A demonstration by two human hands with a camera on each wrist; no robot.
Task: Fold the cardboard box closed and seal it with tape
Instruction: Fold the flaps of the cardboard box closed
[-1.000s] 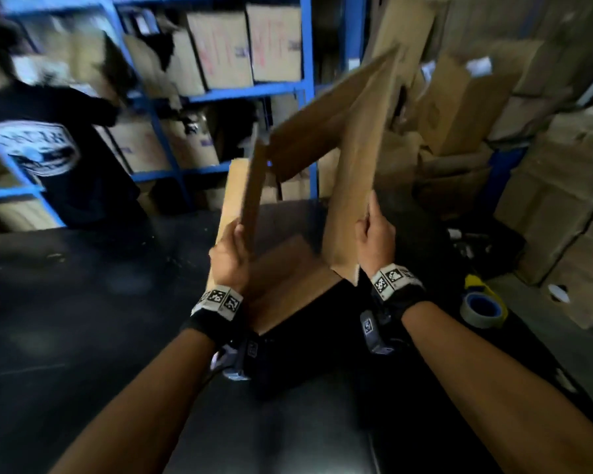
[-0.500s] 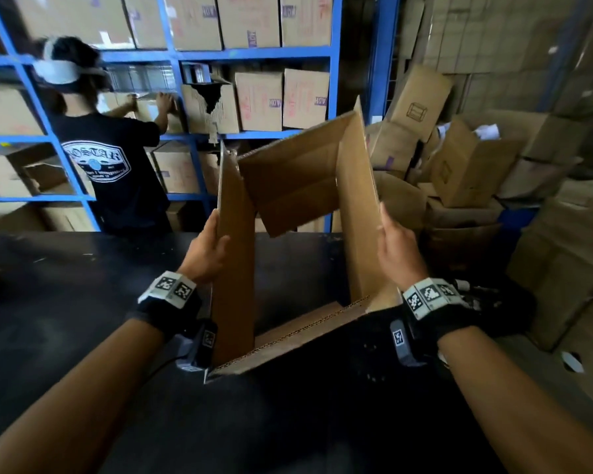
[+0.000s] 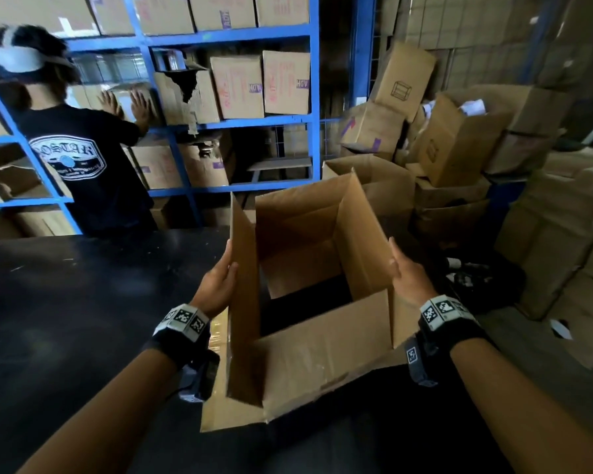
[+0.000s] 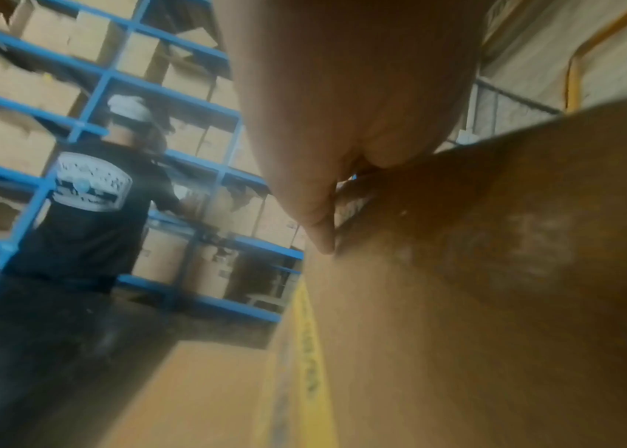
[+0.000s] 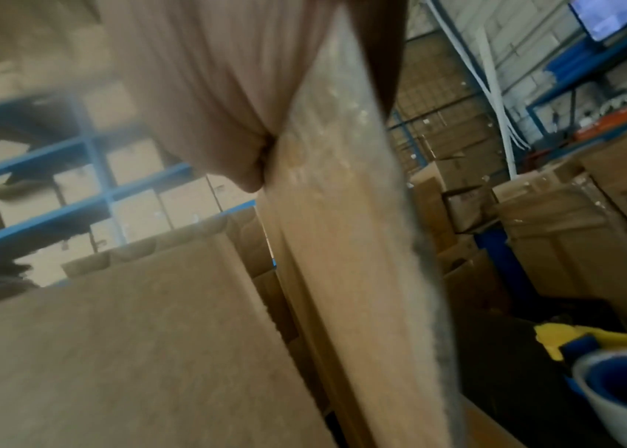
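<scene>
- Cardboard box (image 3: 322,354) stands open on the dark desk (image 3: 83,302), at centre.
- Left hand (image 3: 216,285) grips its 9 o'clock wall.
- Right hand (image 3: 409,278) grips its 3 o'clock wall.
- Tape roll (image 5: 611,415) lies at 3 o'clock of the box.

Cardboard box (image 3: 322,354) on the desk (image 3: 83,302), left hand (image 3: 216,285) on its left wall, right hand (image 3: 408,275) on its right. Shelving (image 3: 314,97) behind the desk, tape roll (image 5: 607,406) just right of the box.

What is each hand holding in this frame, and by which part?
Both hold the open cardboard box: the left hand grips the edge of its left wall, the right hand its right wall.
</scene>
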